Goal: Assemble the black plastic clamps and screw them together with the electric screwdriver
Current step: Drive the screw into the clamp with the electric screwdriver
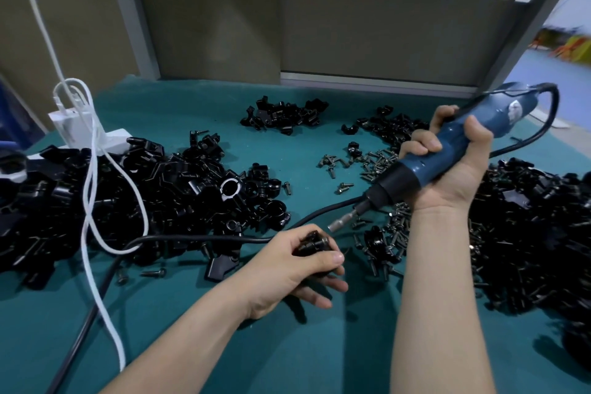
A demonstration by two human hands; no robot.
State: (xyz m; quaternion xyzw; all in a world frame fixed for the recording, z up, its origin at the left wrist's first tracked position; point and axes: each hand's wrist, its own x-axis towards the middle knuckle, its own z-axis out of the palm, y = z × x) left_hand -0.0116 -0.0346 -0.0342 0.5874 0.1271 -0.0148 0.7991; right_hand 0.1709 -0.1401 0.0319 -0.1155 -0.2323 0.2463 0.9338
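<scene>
1. L hand (287,269) sits below-left of the electric screwdriver (447,150), fingers (332,257) curled round a black clamp (311,245).
2. R hand (454,169) is wrapped tight on the screwdriver body, tool tilted, bit (340,221) pointing down-left.
3. Clamp is just below-left of the bit tip, small gap, not touching.
4. Loose screws (367,163) lie beneath the screwdriver on the worktop (224,329); clamp piles (128,201) lie left and right of it.
</scene>
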